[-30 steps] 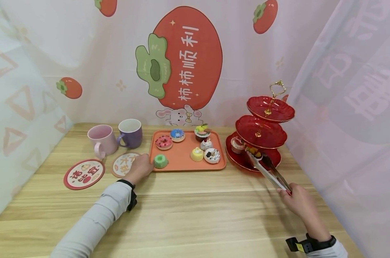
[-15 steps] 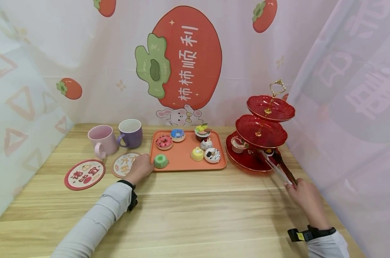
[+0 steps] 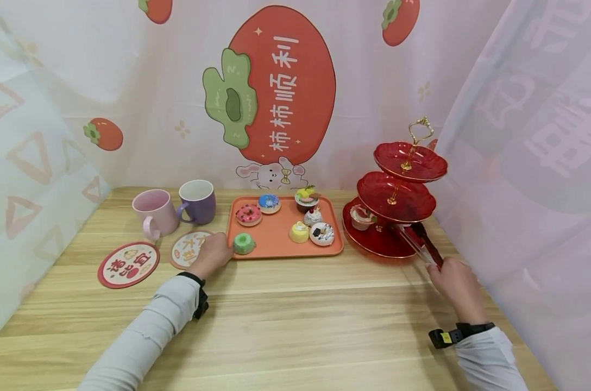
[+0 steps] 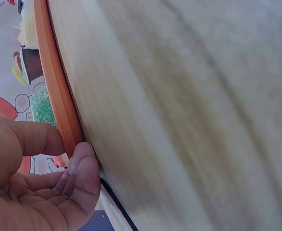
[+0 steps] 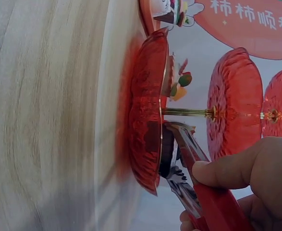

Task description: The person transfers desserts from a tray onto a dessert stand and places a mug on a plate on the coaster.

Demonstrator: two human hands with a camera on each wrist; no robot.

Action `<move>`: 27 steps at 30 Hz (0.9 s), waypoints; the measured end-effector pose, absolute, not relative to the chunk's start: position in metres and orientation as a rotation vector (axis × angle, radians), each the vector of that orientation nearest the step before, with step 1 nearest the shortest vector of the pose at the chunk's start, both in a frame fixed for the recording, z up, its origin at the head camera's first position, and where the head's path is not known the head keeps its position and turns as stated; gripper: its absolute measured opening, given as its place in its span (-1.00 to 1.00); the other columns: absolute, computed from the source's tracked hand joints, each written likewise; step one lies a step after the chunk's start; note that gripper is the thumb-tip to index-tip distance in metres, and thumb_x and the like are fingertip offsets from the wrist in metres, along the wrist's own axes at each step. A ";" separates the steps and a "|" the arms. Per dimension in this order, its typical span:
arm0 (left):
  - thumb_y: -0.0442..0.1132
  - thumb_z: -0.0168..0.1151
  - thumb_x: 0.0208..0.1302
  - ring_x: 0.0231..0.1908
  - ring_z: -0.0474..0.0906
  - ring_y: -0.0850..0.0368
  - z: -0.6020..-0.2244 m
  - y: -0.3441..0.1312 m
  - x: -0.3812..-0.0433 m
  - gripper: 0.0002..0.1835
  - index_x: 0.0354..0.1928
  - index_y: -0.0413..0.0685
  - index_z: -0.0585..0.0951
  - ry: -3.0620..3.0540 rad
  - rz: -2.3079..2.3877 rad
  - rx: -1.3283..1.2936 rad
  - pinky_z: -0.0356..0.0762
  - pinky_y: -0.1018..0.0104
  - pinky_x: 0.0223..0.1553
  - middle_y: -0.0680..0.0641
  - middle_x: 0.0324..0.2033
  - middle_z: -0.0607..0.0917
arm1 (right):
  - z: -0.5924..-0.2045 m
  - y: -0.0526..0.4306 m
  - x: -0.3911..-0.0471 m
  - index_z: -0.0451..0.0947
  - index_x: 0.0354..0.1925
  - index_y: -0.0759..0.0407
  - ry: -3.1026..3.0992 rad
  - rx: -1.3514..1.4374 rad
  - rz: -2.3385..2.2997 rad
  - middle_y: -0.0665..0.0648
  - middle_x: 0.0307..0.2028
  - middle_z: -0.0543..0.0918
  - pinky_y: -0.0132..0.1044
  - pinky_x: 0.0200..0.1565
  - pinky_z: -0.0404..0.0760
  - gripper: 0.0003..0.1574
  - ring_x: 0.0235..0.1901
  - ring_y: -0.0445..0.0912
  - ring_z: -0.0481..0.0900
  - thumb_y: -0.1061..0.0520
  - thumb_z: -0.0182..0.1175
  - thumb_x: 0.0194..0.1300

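My left hand (image 3: 212, 255) pinches the rim of the orange tray (image 3: 276, 253) at its front left corner, thumb on top and fingertips beneath. My right hand (image 3: 457, 285) grips a pair of red-handled tongs (image 5: 203, 190). Their tips reach in over the bottom plate (image 5: 143, 110) of a red three-tier stand, one on either side of a dark-cupped cake (image 5: 166, 150). That cake sits low in the plate, and whether the tips touch it I cannot tell. Left of it on the same plate is a pale cupcake (image 3: 361, 217) with fruit on top.
On the tray lie a pink donut (image 3: 249, 215), a blue donut (image 3: 269, 203), a green cake (image 3: 244, 244) and several other sweets. Pink (image 3: 161, 214) and purple (image 3: 201, 203) mugs stand left, behind two round coasters (image 3: 129, 264). The middle tier (image 3: 413, 203) overhangs the tongs' tips.
The tongs, with the dark-cupped cake, have moved right and back under the middle tier, away from the pale cupcake. My left hand has stayed at the tray corner.
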State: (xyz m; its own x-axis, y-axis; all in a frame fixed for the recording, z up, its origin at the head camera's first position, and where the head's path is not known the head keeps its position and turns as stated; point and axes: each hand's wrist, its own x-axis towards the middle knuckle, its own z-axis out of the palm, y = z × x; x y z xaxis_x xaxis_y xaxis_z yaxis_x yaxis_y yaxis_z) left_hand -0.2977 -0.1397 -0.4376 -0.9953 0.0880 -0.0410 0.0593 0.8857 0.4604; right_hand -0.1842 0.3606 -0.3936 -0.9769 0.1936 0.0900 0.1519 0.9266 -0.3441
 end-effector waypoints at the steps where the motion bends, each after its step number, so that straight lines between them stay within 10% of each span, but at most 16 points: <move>1: -0.36 0.09 0.18 -0.58 0.38 0.01 -0.438 -0.140 -0.298 -0.82 -0.57 -0.21 0.44 2.994 0.729 0.119 0.33 0.21 -0.54 -0.11 -0.63 0.46 | -0.394 0.360 -0.185 0.34 -0.55 0.33 -2.963 -0.270 0.521 0.17 -0.65 0.35 -0.15 -0.64 0.26 -0.57 -0.65 0.03 0.32 0.01 0.04 0.28; 27: -0.35 0.07 0.21 -0.61 0.35 0.02 -0.439 -0.140 -0.299 -0.76 -0.61 -0.18 0.41 2.988 0.730 0.125 0.31 0.22 -0.54 -0.09 -0.66 0.42 | -0.404 0.359 -0.191 0.29 -0.57 0.28 -2.968 -0.327 0.558 0.15 -0.66 0.29 -0.18 -0.63 0.22 -0.58 -0.65 0.02 0.29 0.00 0.04 0.26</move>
State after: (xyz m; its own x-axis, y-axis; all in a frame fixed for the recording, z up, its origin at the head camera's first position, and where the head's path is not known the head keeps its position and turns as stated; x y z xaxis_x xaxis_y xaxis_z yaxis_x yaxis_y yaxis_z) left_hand -0.2985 -0.1405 -0.4393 -0.9947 0.0939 -0.0423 0.0638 0.8842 0.4628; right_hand -0.1911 0.3588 -0.4038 -0.9714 0.2290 0.0624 0.1907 0.9096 -0.3691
